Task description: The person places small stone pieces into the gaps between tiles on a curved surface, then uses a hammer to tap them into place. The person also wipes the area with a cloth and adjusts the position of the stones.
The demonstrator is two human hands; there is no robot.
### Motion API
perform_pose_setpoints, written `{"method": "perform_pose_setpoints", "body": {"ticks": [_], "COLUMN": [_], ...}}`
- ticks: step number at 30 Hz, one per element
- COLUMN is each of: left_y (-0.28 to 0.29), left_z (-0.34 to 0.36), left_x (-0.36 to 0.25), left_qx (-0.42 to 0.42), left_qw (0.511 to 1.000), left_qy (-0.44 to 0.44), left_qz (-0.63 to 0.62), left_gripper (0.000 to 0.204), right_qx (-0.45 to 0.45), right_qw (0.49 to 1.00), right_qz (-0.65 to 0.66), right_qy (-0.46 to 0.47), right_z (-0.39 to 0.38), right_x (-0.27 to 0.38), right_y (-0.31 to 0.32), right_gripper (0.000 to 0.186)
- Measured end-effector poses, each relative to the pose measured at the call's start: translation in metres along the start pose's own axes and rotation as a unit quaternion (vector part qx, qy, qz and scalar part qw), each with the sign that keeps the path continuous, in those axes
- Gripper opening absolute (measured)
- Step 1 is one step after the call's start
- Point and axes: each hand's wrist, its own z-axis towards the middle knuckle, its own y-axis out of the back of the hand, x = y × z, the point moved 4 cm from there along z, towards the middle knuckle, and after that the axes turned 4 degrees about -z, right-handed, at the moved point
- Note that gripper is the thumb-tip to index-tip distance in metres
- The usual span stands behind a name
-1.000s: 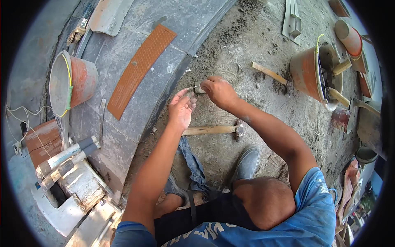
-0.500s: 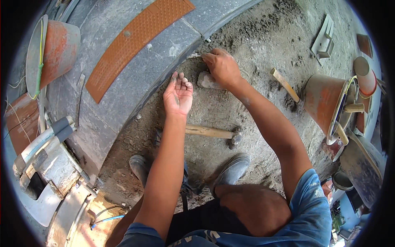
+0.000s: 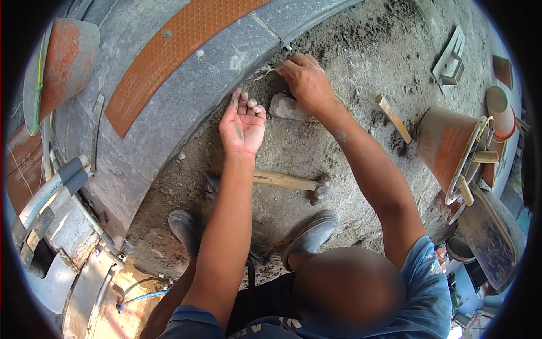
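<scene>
My left hand is held palm up beside the edge of a grey stone slab, its dusty fingers half curled and apart. A small grey-green patch, a flake or a smear, shows on the palm. My right hand reaches down to the soil along the slab edge, thumb and fingers drawn together; what is between them is hidden. A pale scrap lies by its fingertips. Under its wrist rests a rough block of stone. A wooden-handled hammer lies on the ground behind my left forearm.
An orange textured strip lies on the slab, with a dirty bucket at far left. On the right are a metal trowel, a wooden handle and a tipped bucket. A power tool stands at lower left.
My view has shifted slightly, moving the scene in the picture. My right hand's fingers stay by the slab edge, and my left hand stays palm up. My right knee now appears blurred.
</scene>
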Motion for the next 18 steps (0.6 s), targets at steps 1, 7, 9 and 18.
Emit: {"method": "perform_pose_setpoints", "body": {"ticks": [1, 7, 9, 18], "left_y": [0.000, -0.001, -0.001, 0.001], "left_z": [0.000, 0.000, 0.000, -0.001], "left_x": [0.001, 0.001, 0.001, 0.002], "left_qx": [-0.001, -0.002, -0.014, -0.006], "left_qw": [1.000, 1.000, 1.000, 1.000], "left_qy": [0.000, 0.002, 0.003, 0.016], "left_qz": [-0.002, -0.015, -0.006, 0.005], "left_gripper": [0.025, 0.022, 0.021, 0.021], "right_qx": [-0.025, -0.059, -0.060, -0.047], "right_qw": [1.000, 0.997, 0.997, 0.998], "right_qz": [-0.005, -0.027, -0.036, -0.028], "right_qy": [0.016, 0.034, 0.035, 0.012], "right_z": [0.001, 0.005, 0.006, 0.010], "right_x": [0.001, 0.006, 0.007, 0.006], "right_y": [-0.001, -0.010, -0.011, -0.016], "right_gripper": [0.014, 0.012, 0.011, 0.013]}}
